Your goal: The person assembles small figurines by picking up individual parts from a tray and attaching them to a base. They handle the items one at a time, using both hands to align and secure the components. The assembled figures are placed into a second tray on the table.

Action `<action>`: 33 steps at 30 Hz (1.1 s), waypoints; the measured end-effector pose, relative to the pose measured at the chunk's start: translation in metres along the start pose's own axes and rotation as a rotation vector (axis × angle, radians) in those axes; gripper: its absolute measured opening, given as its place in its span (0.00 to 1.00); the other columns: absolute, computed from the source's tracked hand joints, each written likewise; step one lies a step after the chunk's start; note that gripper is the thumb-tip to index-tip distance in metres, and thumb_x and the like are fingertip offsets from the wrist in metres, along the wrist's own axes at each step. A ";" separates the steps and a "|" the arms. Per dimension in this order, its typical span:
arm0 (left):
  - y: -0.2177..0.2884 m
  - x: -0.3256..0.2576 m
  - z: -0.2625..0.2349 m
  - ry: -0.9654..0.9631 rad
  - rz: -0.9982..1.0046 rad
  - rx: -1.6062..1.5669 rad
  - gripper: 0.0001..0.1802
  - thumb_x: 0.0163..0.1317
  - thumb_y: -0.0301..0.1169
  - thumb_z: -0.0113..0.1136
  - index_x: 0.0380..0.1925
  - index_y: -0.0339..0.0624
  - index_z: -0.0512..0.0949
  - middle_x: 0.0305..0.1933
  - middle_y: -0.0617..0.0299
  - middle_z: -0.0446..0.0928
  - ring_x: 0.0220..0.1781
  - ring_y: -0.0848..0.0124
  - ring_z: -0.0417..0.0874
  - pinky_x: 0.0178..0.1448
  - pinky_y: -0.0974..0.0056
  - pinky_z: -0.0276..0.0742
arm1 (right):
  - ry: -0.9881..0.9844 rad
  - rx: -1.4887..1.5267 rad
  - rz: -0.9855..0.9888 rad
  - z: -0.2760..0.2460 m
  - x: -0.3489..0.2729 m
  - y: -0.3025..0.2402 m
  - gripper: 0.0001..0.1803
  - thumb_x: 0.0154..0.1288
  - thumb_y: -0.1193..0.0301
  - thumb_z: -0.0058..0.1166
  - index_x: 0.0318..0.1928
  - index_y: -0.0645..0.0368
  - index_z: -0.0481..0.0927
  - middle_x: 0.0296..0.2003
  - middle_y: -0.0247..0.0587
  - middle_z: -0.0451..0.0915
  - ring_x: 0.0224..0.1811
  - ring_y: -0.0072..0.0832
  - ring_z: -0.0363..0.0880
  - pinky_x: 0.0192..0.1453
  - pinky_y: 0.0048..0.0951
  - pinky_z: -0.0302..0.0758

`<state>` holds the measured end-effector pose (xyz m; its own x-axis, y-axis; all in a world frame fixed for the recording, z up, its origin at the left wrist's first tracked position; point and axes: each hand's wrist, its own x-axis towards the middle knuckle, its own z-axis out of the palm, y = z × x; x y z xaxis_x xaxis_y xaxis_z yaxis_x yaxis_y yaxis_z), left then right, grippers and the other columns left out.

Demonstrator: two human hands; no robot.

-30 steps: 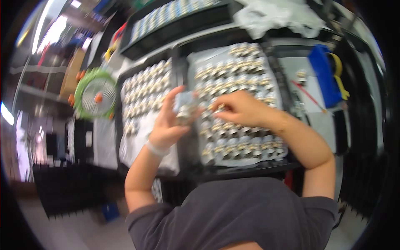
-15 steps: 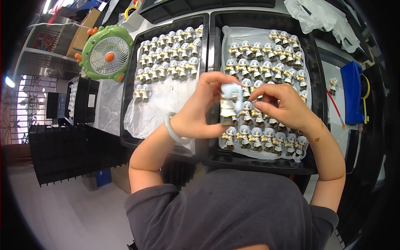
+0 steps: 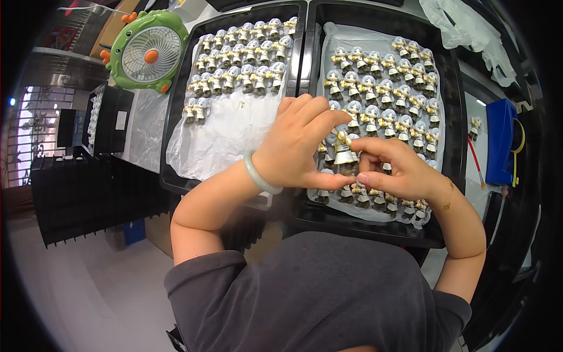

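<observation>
My left hand, with a pale bangle on its wrist, and my right hand meet over the right black tray. Between their fingertips is one small figurine with a pale head and white dress. Both hands pinch it just above the rows of several like figurines standing on clear plastic in that tray. The left black tray holds more figurines in rows at its far end, on a white plastic sheet.
A green round desk fan stands at the far left. A blue box and a red pen lie right of the trays. Crumpled clear plastic sits at the far right. Black slotted racks stand at left.
The view has tilted down and the trays shifted up in the picture. My hands, holding the figurine, have come lower and closer to the right tray's near rows.
</observation>
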<state>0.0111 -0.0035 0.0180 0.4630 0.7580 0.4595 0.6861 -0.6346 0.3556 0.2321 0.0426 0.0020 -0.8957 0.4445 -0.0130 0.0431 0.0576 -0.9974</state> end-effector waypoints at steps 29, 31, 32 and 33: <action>-0.145 -0.132 -0.088 -0.333 -0.555 0.442 0.41 0.34 0.32 0.73 0.56 0.53 0.71 0.57 0.58 0.70 0.62 0.58 0.65 0.68 0.55 0.53 | 0.182 -0.324 0.121 -0.014 0.006 -0.010 0.10 0.57 0.74 0.55 0.41 0.60 0.80 0.14 0.33 0.69 0.16 0.19 0.65 0.24 0.24 0.62; -0.150 -0.137 -0.089 -0.322 -0.603 0.447 0.42 0.34 0.33 0.74 0.57 0.56 0.71 0.58 0.60 0.68 0.63 0.59 0.63 0.68 0.55 0.51 | 0.169 -0.338 0.122 -0.012 0.005 -0.009 0.11 0.57 0.73 0.56 0.41 0.60 0.80 0.14 0.34 0.70 0.16 0.20 0.65 0.24 0.24 0.63; -0.151 -0.138 -0.090 -0.345 -0.615 0.457 0.43 0.35 0.33 0.74 0.58 0.58 0.70 0.59 0.60 0.68 0.64 0.59 0.62 0.68 0.55 0.51 | 0.160 -0.349 0.115 -0.011 0.005 -0.007 0.11 0.56 0.73 0.56 0.41 0.60 0.80 0.14 0.34 0.70 0.16 0.20 0.66 0.24 0.25 0.63; -0.152 -0.139 -0.092 -0.369 -0.626 0.467 0.44 0.36 0.33 0.74 0.60 0.59 0.70 0.59 0.60 0.67 0.64 0.59 0.62 0.68 0.55 0.52 | 0.153 -0.359 0.108 -0.010 0.004 -0.007 0.11 0.56 0.73 0.56 0.41 0.60 0.80 0.14 0.35 0.70 0.16 0.21 0.66 0.24 0.25 0.63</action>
<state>-0.2085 -0.0263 -0.0249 0.0201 0.9993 -0.0315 0.9987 -0.0186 0.0471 0.2324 0.0535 0.0098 -0.8028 0.5911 -0.0789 0.3096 0.3000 -0.9023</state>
